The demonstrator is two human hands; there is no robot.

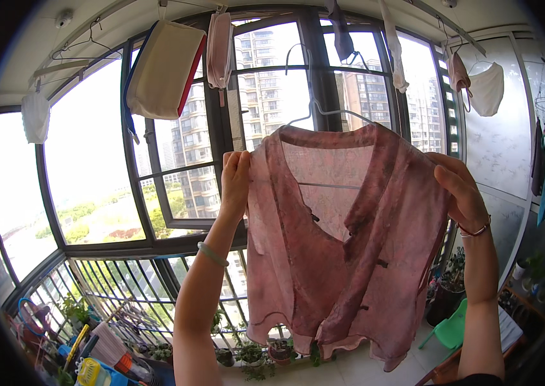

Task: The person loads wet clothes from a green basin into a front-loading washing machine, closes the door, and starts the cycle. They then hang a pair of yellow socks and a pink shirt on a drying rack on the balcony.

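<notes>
Both hands — left hand (236, 177), right hand (457, 193) — pinching a sheer, crinkled pink blouse (343, 244) on a thin wire hanger (324, 106).

One view only, worn on the person's head, and it faces forward and slightly up toward the balcony windows (176, 161) rather than down. The forearms rise from the lower edge, left hand (236, 180) and right hand (459, 193) lifted close before the lens, with the pink blouse (343, 257) filling the centre at arm's reach. The fisheye bends the window frames and ceiling rail toward a dark round rim. Towers outside sit far off; the floor shows only at the bottom.
</notes>
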